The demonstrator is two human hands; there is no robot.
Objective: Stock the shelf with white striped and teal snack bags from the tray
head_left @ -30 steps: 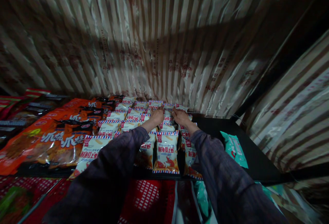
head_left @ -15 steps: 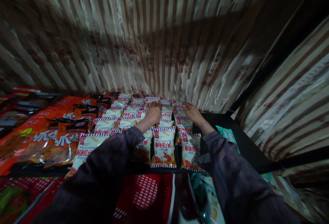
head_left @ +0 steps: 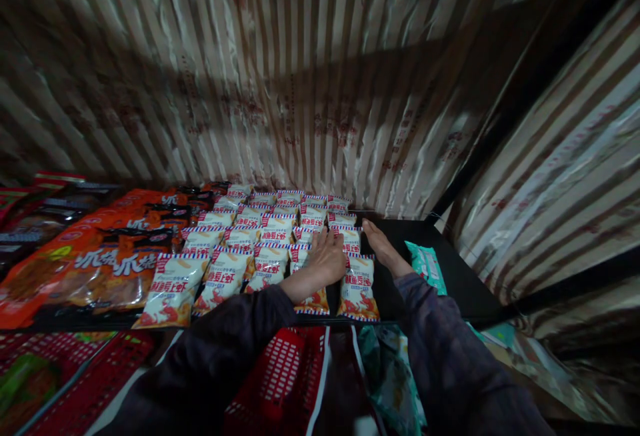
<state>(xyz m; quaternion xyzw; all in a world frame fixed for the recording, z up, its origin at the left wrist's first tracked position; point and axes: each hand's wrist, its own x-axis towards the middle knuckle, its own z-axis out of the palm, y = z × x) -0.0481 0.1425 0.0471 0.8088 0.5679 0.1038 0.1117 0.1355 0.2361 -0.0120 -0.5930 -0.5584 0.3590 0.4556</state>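
Note:
White snack bags (head_left: 270, 266) with red lettering and striped edges stand in rows on a black shelf (head_left: 457, 263). My left hand (head_left: 325, 259) lies over the bags near the front of the second column from the right, fingers stretched out, covering part of them. Beside the rightmost column, my right hand (head_left: 381, 248) is held edge-on with its fingers straight. Its fingertips are close to a bag (head_left: 347, 239) in that column; whether they touch I cannot tell. Neither hand grips anything.
Orange snack packs (head_left: 125, 266) lie left of the white bags. A teal packet (head_left: 426, 266) rests on the shelf at right. Red perforated baskets (head_left: 280, 369) stand below the front edge, with a teal bag (head_left: 390, 376) near them. Striped sheeting (head_left: 300, 89) hangs behind.
My left hand has come from the back rows toward the front and right. My right hand has drawn slightly nearer along the right column. The view has shifted a little.

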